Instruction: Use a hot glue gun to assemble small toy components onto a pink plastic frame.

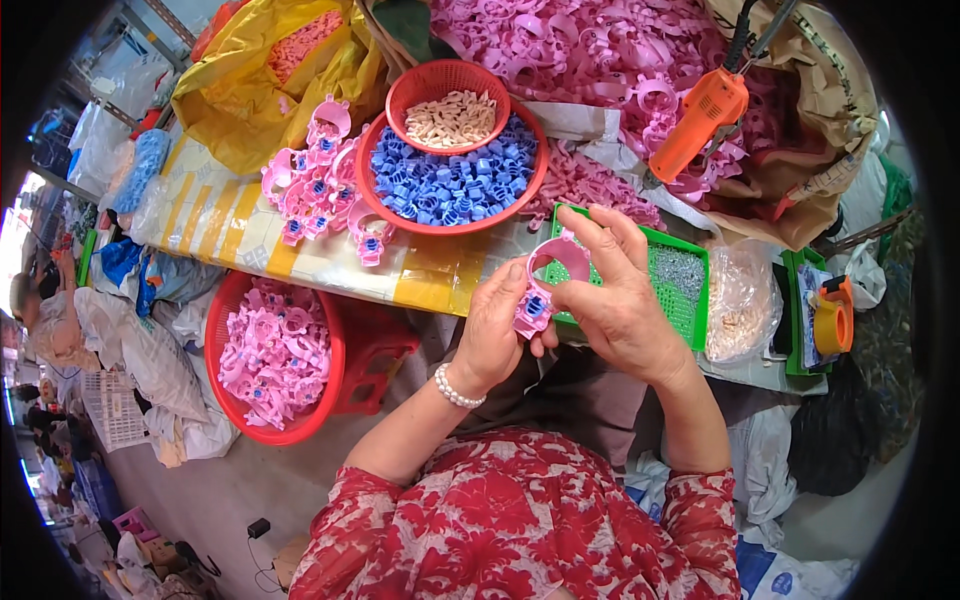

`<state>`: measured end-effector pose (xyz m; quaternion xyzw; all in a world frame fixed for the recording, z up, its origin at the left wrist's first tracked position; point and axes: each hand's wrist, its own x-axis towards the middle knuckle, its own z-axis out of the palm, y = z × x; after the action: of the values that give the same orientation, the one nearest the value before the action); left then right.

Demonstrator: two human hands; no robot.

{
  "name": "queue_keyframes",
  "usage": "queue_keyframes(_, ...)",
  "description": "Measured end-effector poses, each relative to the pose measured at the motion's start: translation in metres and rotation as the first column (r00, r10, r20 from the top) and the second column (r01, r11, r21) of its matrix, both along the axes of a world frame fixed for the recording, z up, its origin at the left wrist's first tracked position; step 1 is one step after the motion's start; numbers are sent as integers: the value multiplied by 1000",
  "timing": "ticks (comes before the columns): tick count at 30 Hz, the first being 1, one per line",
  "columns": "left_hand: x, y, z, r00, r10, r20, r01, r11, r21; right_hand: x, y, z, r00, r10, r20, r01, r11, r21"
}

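My left hand [492, 328] is closed around a pink plastic ring-shaped part [533, 309] with a small blue piece set in its lower end. My right hand [632, 305] is curled at the same part, thumb and fingers against its open ring; whatever else its fingertips pinch is hidden. Just behind the hands lies a green tray [699, 300] of small shiny metal bits. Farther off, a red basket [540, 165] holds many small blue pieces [450, 190]. Resting on it is a smaller red basket [398, 100] of pale beige pieces.
Pink parts with blue pieces [318, 190] are piled left of the baskets; more fill a red tub [338, 370] below. A large sack [825, 110] of pink parts stands behind. An orange electric screwdriver [705, 120] hangs at right. Nearby sit a clear bag [742, 300] and yellow tape [831, 326].
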<state>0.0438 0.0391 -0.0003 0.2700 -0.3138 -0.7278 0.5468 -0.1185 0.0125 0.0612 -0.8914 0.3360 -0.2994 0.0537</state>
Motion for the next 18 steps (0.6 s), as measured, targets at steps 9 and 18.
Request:
queue_keyframes(9, 2, 3, 3, 993, -14, 119, 7, 998, 58, -7, -9, -1, 993, 112, 47, -117, 985, 126)
queue_keyframes(18, -1, 8, 0, 965, 43, 259, -34, 999, -37, -10, -9, -13, 990, 79, 117, -109, 957, 269)
